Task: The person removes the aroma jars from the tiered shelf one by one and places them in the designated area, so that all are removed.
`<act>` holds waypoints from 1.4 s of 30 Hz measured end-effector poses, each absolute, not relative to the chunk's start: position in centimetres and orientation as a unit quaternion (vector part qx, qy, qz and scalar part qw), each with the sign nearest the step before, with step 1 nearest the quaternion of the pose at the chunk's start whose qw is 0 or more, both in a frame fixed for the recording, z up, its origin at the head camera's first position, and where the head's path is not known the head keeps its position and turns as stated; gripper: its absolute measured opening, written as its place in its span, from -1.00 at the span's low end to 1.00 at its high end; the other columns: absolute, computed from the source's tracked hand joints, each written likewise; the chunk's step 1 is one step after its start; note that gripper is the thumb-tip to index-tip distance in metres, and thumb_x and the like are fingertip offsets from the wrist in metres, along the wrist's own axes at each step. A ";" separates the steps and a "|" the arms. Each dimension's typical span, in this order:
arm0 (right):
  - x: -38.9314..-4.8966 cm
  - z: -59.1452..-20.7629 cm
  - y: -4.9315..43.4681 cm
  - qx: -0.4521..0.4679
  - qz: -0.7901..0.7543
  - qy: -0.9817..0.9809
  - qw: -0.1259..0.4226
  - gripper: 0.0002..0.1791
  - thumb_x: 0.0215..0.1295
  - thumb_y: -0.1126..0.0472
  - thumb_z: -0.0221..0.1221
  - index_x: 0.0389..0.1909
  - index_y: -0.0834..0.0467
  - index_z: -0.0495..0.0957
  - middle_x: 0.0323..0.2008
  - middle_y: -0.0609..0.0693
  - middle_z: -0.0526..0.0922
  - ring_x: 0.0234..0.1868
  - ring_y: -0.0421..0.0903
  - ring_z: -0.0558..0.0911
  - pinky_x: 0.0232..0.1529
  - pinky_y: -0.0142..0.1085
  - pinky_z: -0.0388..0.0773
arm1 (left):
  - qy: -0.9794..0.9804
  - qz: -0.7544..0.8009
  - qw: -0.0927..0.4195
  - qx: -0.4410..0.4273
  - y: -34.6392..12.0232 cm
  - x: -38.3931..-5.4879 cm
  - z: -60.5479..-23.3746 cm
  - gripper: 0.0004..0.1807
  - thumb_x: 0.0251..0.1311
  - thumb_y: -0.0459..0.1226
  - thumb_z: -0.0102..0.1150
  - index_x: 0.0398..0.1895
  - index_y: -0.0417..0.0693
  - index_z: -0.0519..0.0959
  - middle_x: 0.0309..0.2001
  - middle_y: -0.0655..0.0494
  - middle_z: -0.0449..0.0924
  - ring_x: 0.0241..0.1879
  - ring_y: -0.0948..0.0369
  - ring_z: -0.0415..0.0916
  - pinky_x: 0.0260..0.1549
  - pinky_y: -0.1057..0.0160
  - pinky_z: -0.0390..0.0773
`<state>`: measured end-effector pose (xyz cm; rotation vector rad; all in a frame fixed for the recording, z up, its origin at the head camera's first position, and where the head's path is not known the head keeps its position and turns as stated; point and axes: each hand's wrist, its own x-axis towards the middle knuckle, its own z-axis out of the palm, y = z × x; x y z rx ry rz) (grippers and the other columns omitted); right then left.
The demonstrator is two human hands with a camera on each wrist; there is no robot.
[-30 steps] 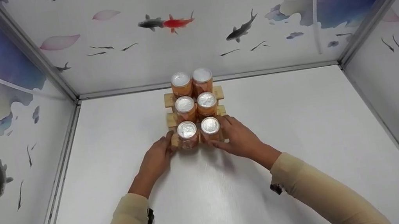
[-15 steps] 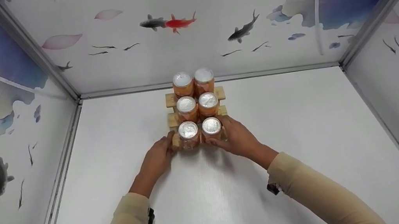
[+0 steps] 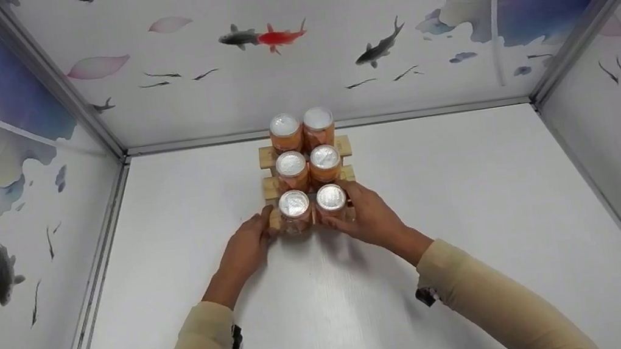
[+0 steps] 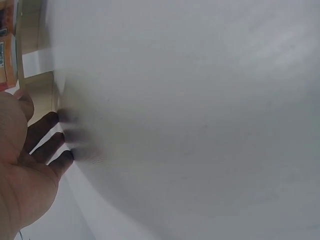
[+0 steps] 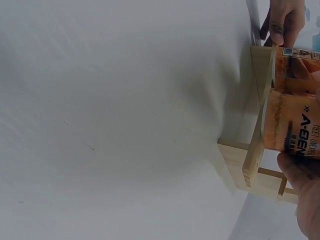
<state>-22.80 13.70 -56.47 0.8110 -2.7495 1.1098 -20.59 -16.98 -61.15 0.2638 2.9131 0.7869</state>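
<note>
Head view: right hand (image 3: pixel 375 218) curls thumb and fingers round an orange can (image 3: pixel 330 198), just left of its palm, on the lowest tier of a wooden rack (image 3: pixel 270 188). To the right of the left hand (image 3: pixel 242 247), which pinches the rack's end, stands a second can (image 3: pixel 294 204); four more cans (image 3: pixel 290 164) sit in two rows beyond both hands. Left wrist view: thumb at the rack's board edge, other fingers slightly apart below. Right wrist view: gripped can rests on the board, touching the thumb
</note>
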 end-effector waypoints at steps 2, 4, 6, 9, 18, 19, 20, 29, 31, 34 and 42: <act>-22.8 -56.5 14.0 0.268 0.359 -0.893 0.040 -0.17 0.42 0.01 0.53 0.51 0.31 0.40 0.30 0.24 0.66 0.24 0.15 0.76 0.19 0.01 0.81 | 0.960 0.260 0.056 0.087 -17.0 -20.6 -61.2 -0.36 0.75 -0.18 0.06 0.78 0.13 0.24 0.57 -0.27 0.48 0.59 -0.22 0.44 0.58 -0.23 0.46; -22.8 -56.5 14.4 0.268 0.360 -0.892 0.043 -0.18 0.41 0.00 0.54 0.49 0.31 0.41 0.29 0.24 0.67 0.21 0.15 0.77 0.16 0.03 0.82 | 0.960 0.259 0.055 0.088 -17.0 -20.6 -61.2 -0.36 0.75 -0.18 0.06 0.78 0.13 0.24 0.57 -0.27 0.49 0.58 -0.21 0.45 0.58 -0.23 0.46; -22.9 -56.3 14.9 0.266 0.365 -0.891 0.042 -0.17 0.40 0.00 0.54 0.49 0.31 0.42 0.28 0.25 0.67 0.20 0.16 0.76 0.15 0.07 0.82 | 0.961 0.257 0.053 0.090 -17.0 -20.7 -61.2 -0.36 0.75 -0.19 0.06 0.78 0.13 0.23 0.55 -0.26 0.51 0.57 -0.20 0.46 0.57 -0.22 0.48; -23.1 -56.2 15.8 0.258 0.372 -0.891 0.040 -0.17 0.39 -0.01 0.55 0.49 0.32 0.43 0.27 0.26 0.67 0.19 0.18 0.76 0.13 0.11 0.83 | 0.961 0.255 0.055 0.092 -17.1 -20.7 -61.2 -0.36 0.74 -0.20 0.07 0.78 0.13 0.23 0.54 -0.26 0.52 0.56 -0.21 0.47 0.56 -0.23 0.49; -23.6 -56.4 19.3 0.238 0.354 -0.902 0.062 -0.20 0.37 0.05 0.56 0.44 0.37 0.44 0.21 0.29 0.69 0.13 0.20 0.78 0.09 0.11 0.84 | 0.961 0.253 0.055 0.093 -17.3 -20.6 -61.4 -0.37 0.76 -0.15 0.05 0.77 0.14 0.23 0.57 -0.29 0.48 0.59 -0.22 0.43 0.56 -0.24 0.48; -23.6 -56.4 19.7 0.235 0.353 -0.903 0.064 -0.20 0.37 0.05 0.56 0.43 0.37 0.44 0.21 0.30 0.69 0.13 0.21 0.78 0.09 0.11 0.84 | 0.962 0.252 0.054 0.094 -17.4 -20.6 -61.4 -0.37 0.76 -0.15 0.05 0.77 0.14 0.23 0.57 -0.28 0.47 0.59 -0.22 0.43 0.57 -0.23 0.48; -23.7 -56.5 20.1 0.232 0.353 -0.904 0.066 -0.20 0.38 0.05 0.56 0.43 0.37 0.44 0.20 0.29 0.69 0.14 0.20 0.78 0.09 0.12 0.84 | 0.962 0.253 0.051 0.095 -17.4 -20.6 -61.4 -0.37 0.76 -0.15 0.05 0.77 0.12 0.24 0.57 -0.28 0.48 0.59 -0.21 0.43 0.56 -0.23 0.48; -24.4 -57.0 23.3 0.184 0.358 -0.914 0.056 -0.19 0.39 0.08 0.55 0.45 0.37 0.41 0.21 0.30 0.69 0.22 0.21 0.75 0.17 0.14 0.82 | 0.960 0.259 0.052 0.090 -17.2 -20.7 -61.6 -0.38 0.75 -0.12 0.06 0.76 0.16 0.26 0.54 -0.21 0.53 0.58 -0.19 0.45 0.58 -0.20 0.48; -24.6 -57.2 23.7 0.170 0.356 -0.917 0.049 -0.19 0.39 0.07 0.55 0.46 0.38 0.40 0.23 0.32 0.68 0.24 0.23 0.75 0.19 0.14 0.81 | 0.961 0.258 0.053 0.087 -17.1 -20.7 -61.7 -0.38 0.75 -0.11 0.06 0.76 0.19 0.26 0.53 -0.21 0.54 0.58 -0.18 0.46 0.58 -0.20 0.48; -24.8 -57.7 24.3 0.153 0.357 -0.921 0.041 -0.19 0.40 0.08 0.55 0.46 0.39 0.40 0.24 0.34 0.67 0.25 0.25 0.74 0.21 0.15 0.80 | 0.961 0.257 0.059 0.085 -17.1 -20.7 -61.7 -0.38 0.76 -0.09 0.06 0.76 0.22 0.25 0.52 -0.21 0.55 0.58 -0.18 0.46 0.58 -0.19 0.48; -25.3 -58.7 25.0 0.119 0.362 -0.924 0.023 -0.21 0.42 0.06 0.52 0.45 0.37 0.40 0.28 0.34 0.65 0.29 0.27 0.72 0.26 0.15 0.78 | 0.958 0.267 0.061 0.089 -17.1 -20.8 -61.4 -0.37 0.75 -0.12 0.07 0.77 0.14 0.25 0.56 -0.26 0.50 0.59 -0.22 0.43 0.57 -0.23 0.48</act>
